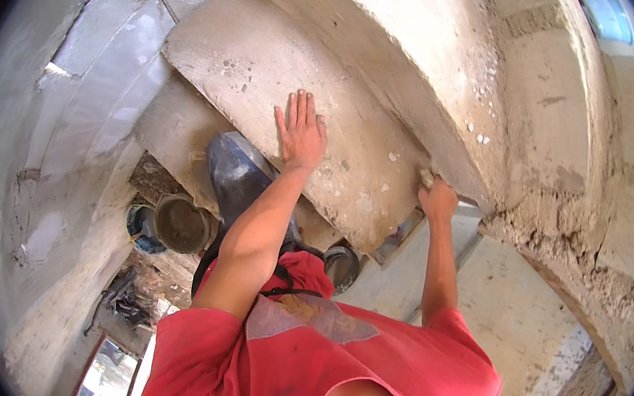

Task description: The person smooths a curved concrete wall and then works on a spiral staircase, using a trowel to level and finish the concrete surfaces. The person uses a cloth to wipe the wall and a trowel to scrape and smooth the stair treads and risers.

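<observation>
My left hand [304, 136] lies flat on the tread of a bare concrete step [246, 59], its fingers stretched out and a little spread. It holds nothing. At the right end of the same step, my right hand [438, 198] is closed around a small pale object [426, 179], most of it covered by the fingers, so I cannot make out its kind. That object is at the inner corner where the tread meets the riser [389, 101] of the step above. Pale flecks and small pits mark the tread around both hands.
Higher concrete steps [458, 35] curve upward, with loose crumbs on one. Below left stand a grey mortar bucket [181, 226] and a dark blue bucket [145, 230]. A black bucket [341, 267] is beneath the step. Rough broken mortar [576, 233] edges the right side.
</observation>
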A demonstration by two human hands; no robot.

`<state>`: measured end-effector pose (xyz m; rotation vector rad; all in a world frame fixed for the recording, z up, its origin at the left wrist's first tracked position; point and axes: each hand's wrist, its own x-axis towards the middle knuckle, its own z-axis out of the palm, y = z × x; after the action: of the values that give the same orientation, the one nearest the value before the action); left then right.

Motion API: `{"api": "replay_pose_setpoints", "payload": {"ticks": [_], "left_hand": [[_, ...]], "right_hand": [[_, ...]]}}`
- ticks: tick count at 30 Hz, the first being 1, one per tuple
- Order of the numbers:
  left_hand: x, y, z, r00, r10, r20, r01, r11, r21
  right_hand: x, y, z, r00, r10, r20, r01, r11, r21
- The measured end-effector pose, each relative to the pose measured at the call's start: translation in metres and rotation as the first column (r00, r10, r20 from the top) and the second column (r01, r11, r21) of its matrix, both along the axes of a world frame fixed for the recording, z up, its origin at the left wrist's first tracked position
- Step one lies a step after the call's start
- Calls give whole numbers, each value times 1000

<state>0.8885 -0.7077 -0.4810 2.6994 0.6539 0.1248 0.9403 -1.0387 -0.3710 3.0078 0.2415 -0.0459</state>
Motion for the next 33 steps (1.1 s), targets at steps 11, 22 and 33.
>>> {"api": "replay_pose_setpoints", "payload": {"ticks": [11, 22, 33], "left_hand": [[-3, -1, -3, 1000, 0, -24, 0, 1000, 0], [0, 0, -3, 1000, 8, 5, -8, 1000, -5], [1, 2, -4, 1000, -6, -1, 6, 999, -53]], "right_hand": [[-4, -17, -7, 999, -35, -4, 36, 999, 33], [-2, 4, -21, 986, -110, -129, 108, 994, -26], [8, 75, 0, 988, -6, -155, 5, 1000, -5]]}}
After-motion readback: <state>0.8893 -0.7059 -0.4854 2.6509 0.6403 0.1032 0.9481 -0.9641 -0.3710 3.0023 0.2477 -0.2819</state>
